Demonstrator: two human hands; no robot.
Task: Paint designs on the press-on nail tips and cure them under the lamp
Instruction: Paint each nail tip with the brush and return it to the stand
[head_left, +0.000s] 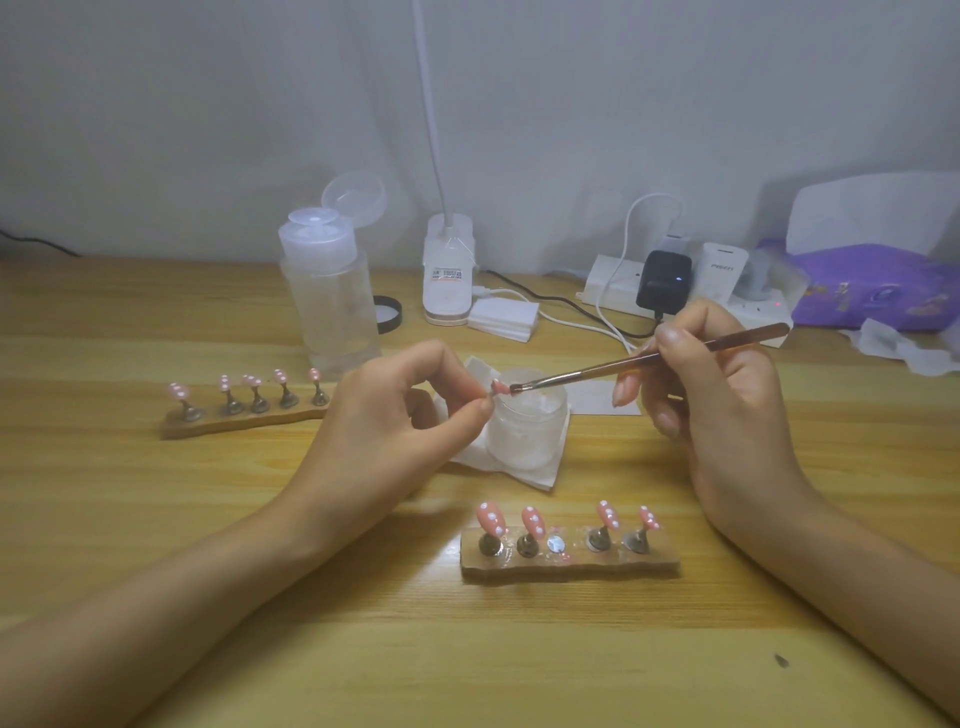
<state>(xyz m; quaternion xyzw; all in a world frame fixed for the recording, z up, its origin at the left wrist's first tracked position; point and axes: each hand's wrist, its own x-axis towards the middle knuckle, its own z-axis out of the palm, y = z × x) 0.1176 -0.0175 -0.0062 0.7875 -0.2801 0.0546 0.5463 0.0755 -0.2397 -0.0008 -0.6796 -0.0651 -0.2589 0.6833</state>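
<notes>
L hand (384, 415): fingers (470, 415) pinching stem of pink nail tip (500, 387), holding it over frosted jar (530, 431).
R hand (722, 405): gripping brush (649, 358) pen-style, bristles touching that tip.
Jar: sitting on white tissue (540, 475).
Near holder strip (571, 564), front centre of tabletop (208, 519): carrying 4 pink dotted tips; middle slot (556, 544) showing bare metal disc.
Far holder strip (244, 421), to the L: carrying 5 dotted tips.
Clear pump bottle (332, 291): standing behind, lid flipped up.
White lamp base (449, 275), power strip (613, 291), purple pack (872, 291): sitting along the back.
</notes>
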